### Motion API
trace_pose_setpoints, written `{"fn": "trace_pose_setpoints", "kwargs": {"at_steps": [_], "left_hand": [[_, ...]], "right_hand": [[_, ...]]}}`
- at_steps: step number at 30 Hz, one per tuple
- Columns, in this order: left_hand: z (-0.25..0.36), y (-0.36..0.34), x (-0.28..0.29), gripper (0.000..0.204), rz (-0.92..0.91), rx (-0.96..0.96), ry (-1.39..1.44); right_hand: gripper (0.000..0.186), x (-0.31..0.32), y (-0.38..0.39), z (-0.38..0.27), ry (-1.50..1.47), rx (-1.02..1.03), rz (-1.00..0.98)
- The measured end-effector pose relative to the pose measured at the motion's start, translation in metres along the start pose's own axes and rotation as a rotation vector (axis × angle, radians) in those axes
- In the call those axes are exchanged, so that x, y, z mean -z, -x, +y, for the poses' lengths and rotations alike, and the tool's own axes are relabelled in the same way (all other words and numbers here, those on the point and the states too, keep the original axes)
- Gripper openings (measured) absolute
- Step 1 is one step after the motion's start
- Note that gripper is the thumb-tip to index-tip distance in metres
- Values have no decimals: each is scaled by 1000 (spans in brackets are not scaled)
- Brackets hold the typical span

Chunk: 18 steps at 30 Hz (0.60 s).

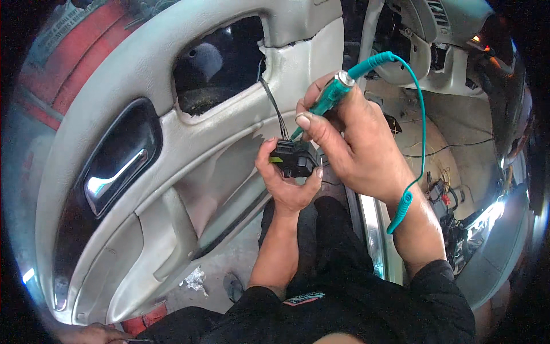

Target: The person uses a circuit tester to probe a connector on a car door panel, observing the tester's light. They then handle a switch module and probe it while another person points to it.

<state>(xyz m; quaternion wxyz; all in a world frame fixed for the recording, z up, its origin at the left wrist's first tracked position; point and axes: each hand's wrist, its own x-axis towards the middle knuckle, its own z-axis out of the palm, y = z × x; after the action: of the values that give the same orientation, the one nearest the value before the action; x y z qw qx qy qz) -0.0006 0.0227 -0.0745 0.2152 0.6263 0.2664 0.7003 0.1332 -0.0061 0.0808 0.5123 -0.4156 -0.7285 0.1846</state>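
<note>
My left hand [291, 194] grips a black window switch module [300, 162] between thumb and fingers, in front of the car door panel. Several thin dark wires [275, 108] run from the module up into a rough-edged opening [215, 66] in the panel. In my right hand [369, 146] is a green circuit tester [329, 98], pinched like a pen, its tip pointing down at the wired side of the module. Whether the tip touches a contact cannot be made out. A coiled green lead [404, 209] leaves the tester's top and hangs over my right wrist.
The beige door panel [154, 200] with its chrome inner handle [114, 175] fills the left. On the right, the stripped car interior shows a bare floor [458, 126], loose wiring [444, 192] and a door sill [372, 235]. Another person's hand [94, 333] appears at the lower left.
</note>
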Motion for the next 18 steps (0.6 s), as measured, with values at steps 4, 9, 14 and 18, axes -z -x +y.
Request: {"fn": "trace_pose_setpoints", "kwargs": {"at_steps": [4,9,14,18], "left_hand": [[-2,-2,0,89,4,-43,7],[-7,-2,-2,89,-12,-59,19],[-2,-3,-1,92,-55,-15,-16],[-5,0,-2,99,-83,43,-2]], "right_hand": [[20,-2,-1,1,15,15,-1],[20,0,-1,2,-23,1,-2],[20,0,-4,11,-41,-43,-5],[20,4,-8,12,-41,-58,-27]]}}
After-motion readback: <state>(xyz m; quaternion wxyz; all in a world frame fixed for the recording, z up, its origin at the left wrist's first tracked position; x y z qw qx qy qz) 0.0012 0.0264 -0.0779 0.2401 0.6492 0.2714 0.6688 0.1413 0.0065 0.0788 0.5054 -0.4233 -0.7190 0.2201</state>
